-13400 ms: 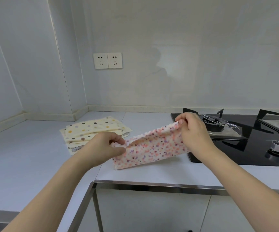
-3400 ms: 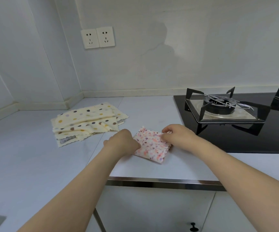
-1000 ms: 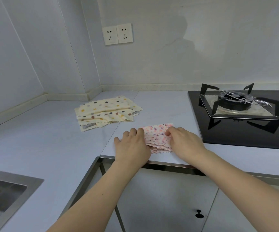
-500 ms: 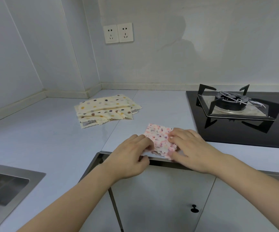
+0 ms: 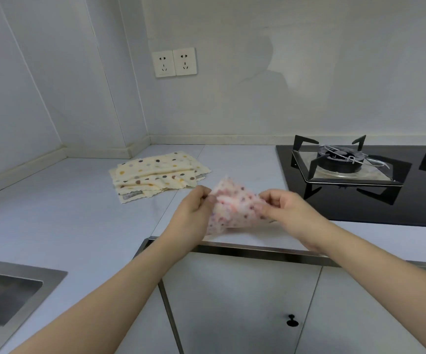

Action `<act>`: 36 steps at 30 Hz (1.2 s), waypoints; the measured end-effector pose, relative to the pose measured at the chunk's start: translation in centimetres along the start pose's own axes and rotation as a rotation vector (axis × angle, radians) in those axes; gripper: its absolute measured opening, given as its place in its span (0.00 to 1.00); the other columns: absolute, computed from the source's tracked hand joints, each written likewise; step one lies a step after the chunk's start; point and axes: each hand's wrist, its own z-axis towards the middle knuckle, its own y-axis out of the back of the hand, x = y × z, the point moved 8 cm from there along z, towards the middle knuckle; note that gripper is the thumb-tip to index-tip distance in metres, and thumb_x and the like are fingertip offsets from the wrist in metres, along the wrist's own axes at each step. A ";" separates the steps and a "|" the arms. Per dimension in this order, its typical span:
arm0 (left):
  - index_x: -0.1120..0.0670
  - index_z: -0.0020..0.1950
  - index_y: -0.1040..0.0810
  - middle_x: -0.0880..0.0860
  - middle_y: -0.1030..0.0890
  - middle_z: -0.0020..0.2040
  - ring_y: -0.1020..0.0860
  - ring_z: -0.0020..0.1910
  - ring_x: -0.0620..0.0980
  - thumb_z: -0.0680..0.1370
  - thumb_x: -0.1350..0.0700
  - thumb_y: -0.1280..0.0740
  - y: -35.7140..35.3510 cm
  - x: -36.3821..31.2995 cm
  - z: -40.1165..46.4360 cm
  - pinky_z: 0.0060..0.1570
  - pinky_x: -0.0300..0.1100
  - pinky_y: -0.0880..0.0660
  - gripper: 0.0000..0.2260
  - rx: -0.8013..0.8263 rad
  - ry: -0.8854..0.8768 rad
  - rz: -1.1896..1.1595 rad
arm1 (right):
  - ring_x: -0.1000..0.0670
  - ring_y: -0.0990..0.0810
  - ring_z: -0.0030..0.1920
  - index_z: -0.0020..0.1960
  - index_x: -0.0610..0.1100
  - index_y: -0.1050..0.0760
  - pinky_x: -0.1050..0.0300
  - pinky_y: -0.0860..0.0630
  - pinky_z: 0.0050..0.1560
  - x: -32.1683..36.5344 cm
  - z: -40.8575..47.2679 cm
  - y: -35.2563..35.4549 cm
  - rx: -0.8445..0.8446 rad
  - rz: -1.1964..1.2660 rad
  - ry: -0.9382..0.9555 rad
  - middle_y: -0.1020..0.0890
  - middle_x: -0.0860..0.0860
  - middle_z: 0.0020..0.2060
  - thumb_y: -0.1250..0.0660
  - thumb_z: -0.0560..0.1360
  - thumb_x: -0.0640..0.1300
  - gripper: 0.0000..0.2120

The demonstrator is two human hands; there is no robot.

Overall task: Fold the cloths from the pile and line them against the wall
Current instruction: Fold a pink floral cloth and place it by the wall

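A small folded pink speckled cloth (image 5: pixel 233 208) is lifted just above the front of the white counter (image 5: pixel 79 221). My left hand (image 5: pixel 194 213) pinches its left edge and my right hand (image 5: pixel 287 210) pinches its right edge. The cloth is blurred by motion. Behind and to the left, a pile of cream cloths with coloured dots (image 5: pixel 157 175) lies flat on the counter, near the corner of the back wall (image 5: pixel 283 85).
A black gas hob (image 5: pixel 355 200) with a burner and pan supports (image 5: pixel 342 162) fills the counter's right side. A steel sink (image 5: pixel 7 292) sits at the lower left. Two wall sockets (image 5: pixel 174 62) hang above the pile. A cabinet door with a knob (image 5: pixel 291 320) lies below.
The pink cloth lay pressed flat on the counter under both hands; now both hands have picked it up by its two sides and hold it just above the counter's front.
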 end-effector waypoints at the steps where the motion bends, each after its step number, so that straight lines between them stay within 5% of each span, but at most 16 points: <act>1: 0.55 0.47 0.29 0.51 0.30 0.38 0.31 0.36 0.47 0.83 0.54 0.44 0.5 0.1 1.0 0.36 0.38 0.33 0.08 -0.048 0.052 -0.032 | 0.52 0.21 0.42 0.46 0.44 0.21 0.55 0.23 0.48 0.4 0.6 0.3 -0.042 0.109 -0.042 0.17 0.52 0.40 0.33 0.77 0.43 0.03; 7: 0.54 0.52 0.26 0.47 0.27 0.39 0.29 0.36 0.44 0.83 0.47 0.44 0.2 0.4 5.1 0.34 0.39 0.34 0.13 -0.091 0.099 0.058 | 0.52 0.32 0.25 0.43 0.38 0.26 0.61 0.34 0.27 1.0 4.8 0.3 -0.209 0.069 -0.139 0.27 0.47 0.28 0.39 0.81 0.46 0.13; 9: 0.54 0.47 0.27 0.47 0.28 0.36 0.29 0.33 0.46 0.82 0.46 0.43 -0.8 1.4 6.3 0.34 0.41 0.34 0.14 -0.019 0.096 0.199 | 0.48 0.33 0.29 0.42 0.40 0.27 0.57 0.35 0.32 0.1 6.2 0.0 -0.182 -0.006 -0.169 0.30 0.44 0.32 0.39 0.80 0.49 0.13; 13: 0.55 0.42 0.33 0.50 0.29 0.36 0.31 0.34 0.49 0.82 0.52 0.45 -1.7 5.5 8.3 0.35 0.43 0.34 0.12 0.050 0.191 0.485 | 0.46 0.21 0.44 0.46 0.38 0.23 0.54 0.27 0.47 -3.2 7.5 -1.7 0.036 -0.335 -0.297 0.19 0.46 0.42 0.37 0.79 0.49 0.14; 17: 0.56 0.38 0.37 0.52 0.30 0.37 0.32 0.36 0.52 0.81 0.58 0.47 -2.7 6.1 9.7 0.36 0.43 0.36 0.11 0.100 0.165 0.672 | 0.46 0.20 0.46 0.47 0.45 0.24 0.52 0.24 0.49 -3.8 8.2 -1.8 -0.010 -0.593 -0.193 0.19 0.49 0.43 0.41 0.79 0.48 0.10; 22: 0.54 0.52 0.29 0.51 0.34 0.45 0.32 0.38 0.51 0.79 0.63 0.47 -3.8 4.9 9.4 0.37 0.44 0.34 0.09 0.097 -0.016 1.171 | 0.45 0.23 0.52 0.54 0.47 0.30 0.50 0.29 0.54 -3.7 8.4 -1.7 0.013 -0.867 -0.083 0.19 0.49 0.49 0.47 0.81 0.48 0.09; 27: 0.57 0.51 0.31 0.54 0.28 0.47 0.31 0.43 0.53 0.73 0.64 0.47 -2.6 1.8 7.3 0.40 0.43 0.38 0.11 -0.220 -0.217 0.929 | 0.44 0.28 0.52 0.61 0.52 0.36 0.50 0.36 0.51 -3.1 7.5 -2.1 -0.075 -1.016 0.106 0.22 0.49 0.52 0.47 0.82 0.48 0.09; 30: 0.54 0.50 0.32 0.51 0.30 0.47 0.30 0.48 0.54 0.79 0.57 0.45 -4.7 3.1 5.2 0.43 0.43 0.36 0.05 -0.012 -0.192 0.806 | 0.44 0.30 0.54 0.60 0.53 0.34 0.51 0.39 0.50 -3.4 7.1 -1.2 -0.132 -1.019 0.063 0.24 0.50 0.53 0.48 0.82 0.53 0.09; 32: 0.53 0.55 0.30 0.50 0.30 0.52 0.31 0.52 0.53 0.80 0.45 0.48 -5.4 4.6 4.9 0.48 0.43 0.35 0.14 0.124 -0.137 0.884 | 0.44 0.30 0.55 0.59 0.52 0.33 0.50 0.40 0.51 -3.6 7.1 -1.1 -0.127 -1.018 0.041 0.24 0.50 0.54 0.48 0.82 0.53 0.10; 36: 0.48 0.62 0.32 0.47 0.34 0.57 0.37 0.56 0.49 0.78 0.37 0.41 -5.1 5.3 4.6 0.56 0.41 0.41 0.19 0.265 -0.011 0.784 | 0.44 0.28 0.56 0.60 0.52 0.32 0.51 0.40 0.50 -3.6 7.4 -1.1 -0.107 -1.028 0.026 0.24 0.49 0.56 0.48 0.82 0.52 0.10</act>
